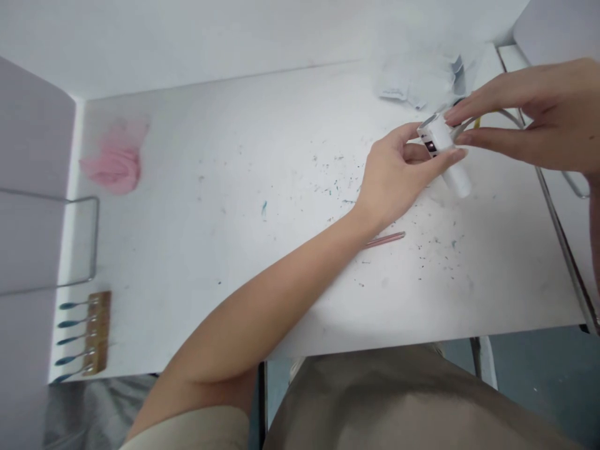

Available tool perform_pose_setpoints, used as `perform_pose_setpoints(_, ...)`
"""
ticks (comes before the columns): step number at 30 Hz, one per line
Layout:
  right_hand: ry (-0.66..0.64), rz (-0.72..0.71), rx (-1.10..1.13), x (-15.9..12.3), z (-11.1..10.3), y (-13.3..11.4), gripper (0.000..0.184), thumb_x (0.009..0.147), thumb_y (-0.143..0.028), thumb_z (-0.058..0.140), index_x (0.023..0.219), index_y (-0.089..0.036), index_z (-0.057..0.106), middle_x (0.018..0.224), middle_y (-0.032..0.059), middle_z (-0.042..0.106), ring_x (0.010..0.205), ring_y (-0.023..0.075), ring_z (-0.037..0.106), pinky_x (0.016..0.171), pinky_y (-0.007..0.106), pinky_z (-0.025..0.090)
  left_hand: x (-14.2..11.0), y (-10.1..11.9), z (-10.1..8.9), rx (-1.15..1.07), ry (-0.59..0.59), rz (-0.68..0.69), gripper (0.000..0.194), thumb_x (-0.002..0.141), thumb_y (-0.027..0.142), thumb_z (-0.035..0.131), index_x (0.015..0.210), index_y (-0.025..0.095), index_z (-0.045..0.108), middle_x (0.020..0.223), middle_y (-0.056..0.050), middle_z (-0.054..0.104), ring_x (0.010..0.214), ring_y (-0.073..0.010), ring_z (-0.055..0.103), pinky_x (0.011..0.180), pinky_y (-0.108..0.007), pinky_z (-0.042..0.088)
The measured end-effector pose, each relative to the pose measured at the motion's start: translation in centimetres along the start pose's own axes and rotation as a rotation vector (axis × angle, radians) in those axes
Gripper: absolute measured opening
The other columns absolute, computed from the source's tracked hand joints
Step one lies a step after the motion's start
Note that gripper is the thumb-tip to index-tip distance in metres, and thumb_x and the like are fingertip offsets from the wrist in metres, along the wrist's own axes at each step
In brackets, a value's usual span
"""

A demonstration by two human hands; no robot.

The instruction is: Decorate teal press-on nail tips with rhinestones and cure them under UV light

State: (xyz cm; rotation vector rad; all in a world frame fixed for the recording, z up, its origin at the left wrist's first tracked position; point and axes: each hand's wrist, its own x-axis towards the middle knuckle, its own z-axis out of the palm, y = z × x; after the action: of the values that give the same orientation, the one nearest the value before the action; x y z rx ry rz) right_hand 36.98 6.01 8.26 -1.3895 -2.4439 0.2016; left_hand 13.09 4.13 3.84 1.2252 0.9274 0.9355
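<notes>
White device [439,130], tubular, dark panel [430,147] on side, tilted, gripped by left hand [396,169], toward worktop's [187,250] far right corner. Right hand [544,119] at cord [509,115]; grip unclear.

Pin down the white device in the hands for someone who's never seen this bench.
On the white table, go to the far right. There the left hand holds the white device, with the right hand beside it. Unlike the plastic packaging behind, it has a small dark patch and a stubby white cylinder jutting past the left thumb.
</notes>
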Motion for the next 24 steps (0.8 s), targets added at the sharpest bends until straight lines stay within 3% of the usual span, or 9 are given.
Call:
perform_pose_setpoints(2, 0.022, -0.07, -0.012, -0.2, 0.4, -0.1, 0.057, 0.11, -0.076, 0.052, 0.136, -0.033, 0.079, 0.132, -0.0036, 0.074, 0.123, 0.0124, 0.073, 0.077, 0.025, 0.052, -0.3, 0.3, 0.1, -0.001, 0.015, -0.013, 0.014, 0.099, 0.022, 0.08, 0.098, 0.02, 0.066, 0.068, 0.007, 0.049, 0.058, -0.0037, 0.038, 0.057, -0.023, 0.03)
perform_pose_setpoints(5, 0.043, -0.113, -0.112, -0.4, 1.0, 0.2, 0.048, 0.115, -0.066, 0.049, 0.137, -0.034, 0.077, 0.138, -0.0041, 0.072, 0.133, 0.0152, 0.07, 0.1, 0.035, 0.058, -0.6, 0.4, 0.2, 0.001, 0.028, -0.012, 0.022, 0.1, 0.027, 0.081, 0.093, 0.02, 0.061, 0.067, 0.008, 0.049, 0.055, -0.0024, 0.035, 0.054, -0.022, 0.028)
perform_pose_setpoints(8, 0.069, -0.087, -0.181, -0.6, 1.0, -0.1, 0.043, 0.116, -0.062, 0.051, 0.137, -0.033, 0.075, 0.146, -0.0044, 0.069, 0.142, 0.0193, 0.066, 0.122, 0.045, 0.052, -0.8, 0.4, 0.3, -0.014, 0.035, -0.008, 0.025, 0.101, 0.031, 0.081, 0.093, 0.02, 0.06, 0.068, 0.007, 0.05, 0.055, -0.0021, 0.038, 0.053, -0.021, 0.028)
perform_pose_setpoints(10, 0.124, -0.035, -0.234, -1.1, 0.6, -1.0, 0.042, 0.114, -0.06, 0.055, 0.138, -0.03, 0.074, 0.15, -0.0017, 0.067, 0.145, 0.0223, 0.064, 0.128, 0.048, 0.048, -1.0, 0.4, 0.5, -0.025, 0.043, -0.015, 0.023, 0.101, 0.032, 0.081, 0.097, 0.02, 0.061, 0.072, 0.006, 0.056, 0.059, -0.0034, 0.049, 0.056, -0.02, 0.035)
perform_pose_setpoints(12, 0.196, 0.067, -0.261, -2.1, 0.4, -2.4, 0.044, 0.113, -0.055, 0.057, 0.143, -0.027, 0.072, 0.141, 0.0036, 0.07, 0.136, 0.022, 0.067, 0.123, 0.047, 0.052, -1.1, 0.5, 0.6, -0.031, 0.052, -0.026, 0.023, 0.102, 0.034, 0.08, 0.098, 0.021, 0.062, 0.077, 0.004, 0.061, 0.069, -0.0068, 0.063, 0.062, -0.02, 0.045)
perform_pose_setpoints(14, 0.251, 0.086, -0.221, -3.3, 0.6, -3.7, 0.043, 0.113, -0.054, 0.055, 0.137, -0.025, 0.075, 0.126, 0.0071, 0.073, 0.108, 0.017, 0.071, 0.093, 0.037, 0.057, -1.2, 0.5, 0.6, -0.036, 0.054, -0.023, 0.025, 0.102, 0.036, 0.08, 0.097, 0.021, 0.061, 0.083, 0.003, 0.065, 0.083, -0.011, 0.073, 0.07, -0.022, 0.053)
perform_pose_setpoints(16, 0.246, 0.024, -0.166, -4.4, 1.5, -4.6, 0.046, 0.109, -0.06, 0.062, 0.139, -0.027, 0.074, 0.105, 0.0034, 0.073, 0.081, 0.0101, 0.065, 0.075, 0.03, 0.052, -1.3, 0.5, 0.7, -0.03, 0.06, -0.004, 0.028, 0.102, 0.038, 0.08, 0.095, 0.02, 0.059, 0.088, 0.002, 0.067, 0.092, -0.0141, 0.078, 0.077, -0.025, 0.059)
perform_pose_setpoints(19, 0.214, 0.034, -0.16, -5.5, 3.3, -5.2, 0.072, 0.102, -0.077, 0.066, 0.158, -0.033, 0.063, 0.103, -0.0015, 0.074, 0.078, 0.0096, 0.069, 0.069, 0.026, 0.053, -1.4, 0.3, 0.8, 0.002, 0.086, 0.002, 0.031, 0.101, 0.036, 0.081, 0.092, 0.02, 0.056, 0.096, 0.001, 0.068, 0.101, -0.0174, 0.08, 0.087, -0.03, 0.063)
perform_pose_setpoints(24, 0.274, 0.216, -0.069, -6.2, 5.5, -4.9, 0.059, 0.105, -0.064, 0.069, 0.153, -0.03, 0.069, 0.114, 0.0006, 0.077, 0.085, 0.0092, 0.074, 0.07, 0.02, 0.062, -2.0, 0.7, 0.3, -0.016, 0.018, -0.124, 0.039, 0.096, 0.045, 0.086, 0.119, 0.027, 0.06, 0.125, -0.002, 0.072, 0.129, -0.0295, 0.077, 0.098, -0.04, 0.067)
